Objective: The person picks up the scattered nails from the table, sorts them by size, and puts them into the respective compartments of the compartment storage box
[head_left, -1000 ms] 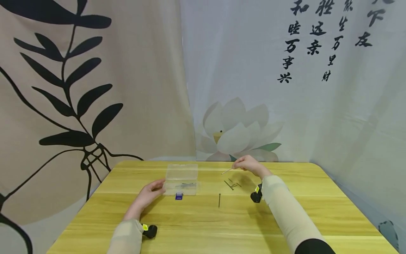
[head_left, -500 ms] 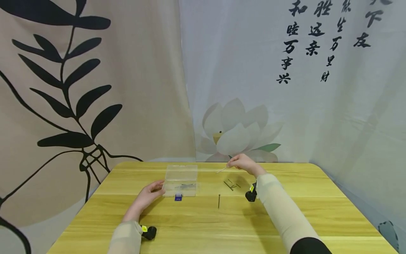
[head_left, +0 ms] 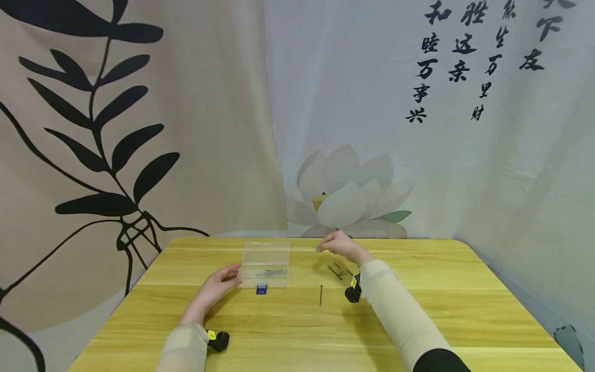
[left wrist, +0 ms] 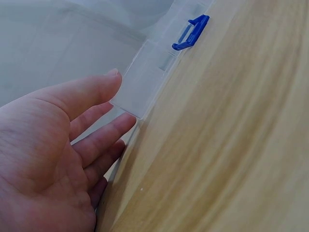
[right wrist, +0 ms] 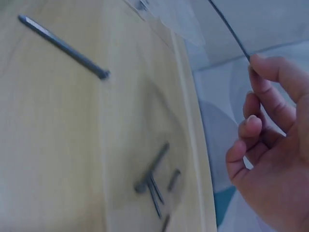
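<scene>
A clear plastic box (head_left: 251,279) stands with its lid (head_left: 266,253) raised. It has a blue latch (left wrist: 194,34) at its front, and a thin nail (head_left: 275,270) shows inside. At the box's left end, my left hand (head_left: 218,288) rests with thumb and index fingertips against the corner, fingers loosely extended. My right hand (head_left: 341,245) is raised to the right of the box. Its thumb and index finger pinch one end of a thin nail (right wrist: 231,30), whose free end slants down toward the box. The other right fingers are bent.
Several loose nails (head_left: 335,272) lie in a group on the wooden table (head_left: 288,336), beneath and right of my right hand. One long nail (right wrist: 63,46) lies apart, nearer the front. A printed curtain (head_left: 223,129) hangs behind the table's far edge.
My right hand has moved left with the pinched nail, from above the nail group to closer beside the box. My left hand has stayed at the box's left end.
</scene>
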